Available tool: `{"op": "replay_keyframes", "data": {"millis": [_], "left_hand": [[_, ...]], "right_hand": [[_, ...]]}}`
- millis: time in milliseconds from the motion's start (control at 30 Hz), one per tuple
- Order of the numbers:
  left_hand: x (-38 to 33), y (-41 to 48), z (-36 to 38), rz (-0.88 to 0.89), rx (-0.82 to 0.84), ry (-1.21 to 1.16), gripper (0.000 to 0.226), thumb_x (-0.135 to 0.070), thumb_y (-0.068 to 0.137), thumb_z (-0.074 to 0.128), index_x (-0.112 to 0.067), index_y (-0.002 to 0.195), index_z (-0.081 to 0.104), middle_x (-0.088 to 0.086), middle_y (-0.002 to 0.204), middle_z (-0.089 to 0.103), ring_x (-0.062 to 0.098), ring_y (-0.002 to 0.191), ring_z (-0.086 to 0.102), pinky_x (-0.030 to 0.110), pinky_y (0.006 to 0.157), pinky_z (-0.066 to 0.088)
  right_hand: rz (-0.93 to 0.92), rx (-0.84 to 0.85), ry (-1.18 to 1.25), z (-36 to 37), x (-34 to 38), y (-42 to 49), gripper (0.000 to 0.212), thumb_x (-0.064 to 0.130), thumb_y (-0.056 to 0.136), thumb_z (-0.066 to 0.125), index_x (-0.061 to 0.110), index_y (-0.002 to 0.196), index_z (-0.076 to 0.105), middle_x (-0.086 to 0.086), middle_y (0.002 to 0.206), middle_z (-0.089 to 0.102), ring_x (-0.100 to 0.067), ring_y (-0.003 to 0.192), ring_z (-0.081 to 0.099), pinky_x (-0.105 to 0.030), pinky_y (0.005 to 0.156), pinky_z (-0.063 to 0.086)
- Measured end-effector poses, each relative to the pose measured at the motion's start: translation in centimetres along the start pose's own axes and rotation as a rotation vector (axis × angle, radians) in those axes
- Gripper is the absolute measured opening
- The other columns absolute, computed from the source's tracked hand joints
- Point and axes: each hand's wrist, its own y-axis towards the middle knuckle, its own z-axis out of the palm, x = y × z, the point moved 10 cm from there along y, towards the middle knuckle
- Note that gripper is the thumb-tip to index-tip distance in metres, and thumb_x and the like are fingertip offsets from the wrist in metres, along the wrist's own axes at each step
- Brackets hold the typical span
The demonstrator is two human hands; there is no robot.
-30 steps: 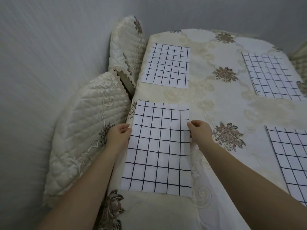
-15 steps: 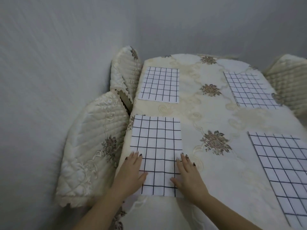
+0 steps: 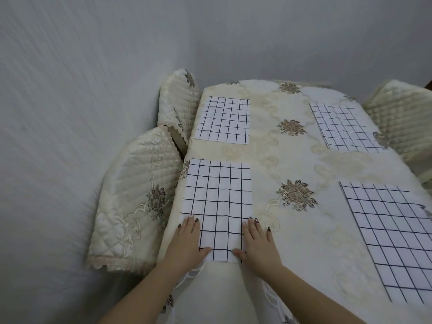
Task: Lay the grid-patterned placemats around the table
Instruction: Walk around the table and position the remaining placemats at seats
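Several white placemats with a black grid lie flat on the cream embroidered tablecloth (image 3: 280, 160). The near-left placemat (image 3: 218, 195) lies by the table's left edge. My left hand (image 3: 187, 242) rests flat, fingers spread, on its near-left corner. My right hand (image 3: 257, 244) lies flat on its near-right corner, partly on the cloth. Both palms face down and grip nothing. The far-left placemat (image 3: 224, 120), the far-right placemat (image 3: 343, 127) and the near-right placemat (image 3: 392, 237) lie untouched.
Two quilted cream chair backs, the nearer chair (image 3: 133, 206) and the farther chair (image 3: 177, 106), stand against the table's left side, close to the grey wall (image 3: 70, 90). Another quilted chair (image 3: 404, 118) stands at the far right. Brown flower motifs dot the cloth.
My hands slid from the near-left placemat's side edges down to its near corners and flattened. The view pulled back and tilted up, showing more wall and the right chair.
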Motion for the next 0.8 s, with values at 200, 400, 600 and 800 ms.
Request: {"op": "replay_keyframes", "data": {"millis": [200,400,600,800], "left_hand": [[0.1,0.7,-0.6,0.004,-0.013,-0.010,0.089,-0.056,0.092,0.045,-0.007,0.152,0.001,0.011,0.161,-0.005,0.024,0.148,-0.007,0.038,0.120,0.004],[0.6,1.7,-0.8,-0.002,-0.004,-0.016,0.089,-0.056,0.091,0.047,-0.008,0.152,0.003,0.011,0.161,-0.004,0.025,0.148,-0.006,0.039,0.120,0.005],[0.8,2.4,-0.8,0.001,0.002,-0.030,0.089,-0.055,0.091,0.047,-0.008,0.153,0.003,0.011,0.161,-0.005,0.025,0.148,-0.007,0.039,0.120,0.004],[0.8,2.3,-0.7,0.008,0.004,-0.026,0.089,-0.054,0.091,0.047,-0.008,0.153,0.003,0.010,0.161,-0.006,0.024,0.148,-0.008,0.039,0.120,0.003]], "right_hand": [[0.013,-0.020,0.014,-0.1,0.0,0.8,0.085,0.063,0.091,0.030,0.014,0.152,-0.002,-0.007,0.160,-0.011,-0.023,0.147,-0.013,-0.048,0.117,-0.005],[0.014,-0.048,0.018,-0.7,-0.1,1.5,0.081,0.060,0.093,0.035,0.017,0.153,0.000,-0.005,0.161,-0.010,-0.024,0.148,-0.010,-0.048,0.117,-0.002],[0.019,-0.039,0.040,-0.9,-0.3,2.0,0.081,0.059,0.093,0.034,0.018,0.153,-0.001,-0.004,0.160,-0.012,-0.023,0.148,-0.011,-0.047,0.118,-0.002],[0.022,-0.042,0.052,-0.9,-0.5,1.8,0.081,0.059,0.093,0.036,0.019,0.153,0.000,-0.005,0.160,-0.012,-0.023,0.148,-0.011,-0.047,0.119,-0.001]]}}
